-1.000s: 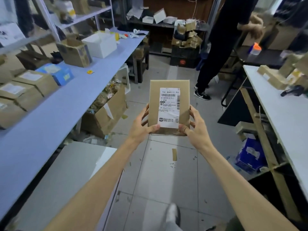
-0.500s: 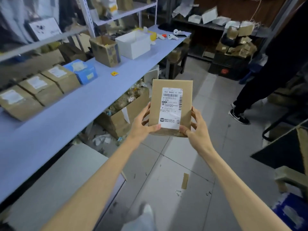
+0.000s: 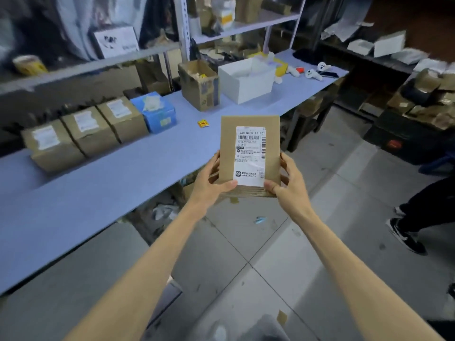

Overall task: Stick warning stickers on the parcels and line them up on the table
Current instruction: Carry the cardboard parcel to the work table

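I hold a brown cardboard parcel (image 3: pixel 229 148) with a white shipping label in front of me, above the floor beside the blue table (image 3: pixel 103 183). My left hand (image 3: pixel 211 183) grips its lower left edge and my right hand (image 3: pixel 288 180) its lower right edge. Three labelled brown parcels (image 3: pixel 83 134) stand in a row along the table's back left. A small yellow warning sticker (image 3: pixel 203 123) lies flat on the table just left of the held parcel's top.
A blue tissue box (image 3: pixel 156 114) sits next to the row. Farther along the table stand an open brown carton (image 3: pixel 199 84) and a white open box (image 3: pixel 246 81). Shelving rises behind the table. Another person's legs (image 3: pixel 418 217) stand at the right, and cartons are stacked at the back right.
My view has swung left toward the blue table, which now fills the left side. The parcel stays held in both hands, now closer to the table's edge.
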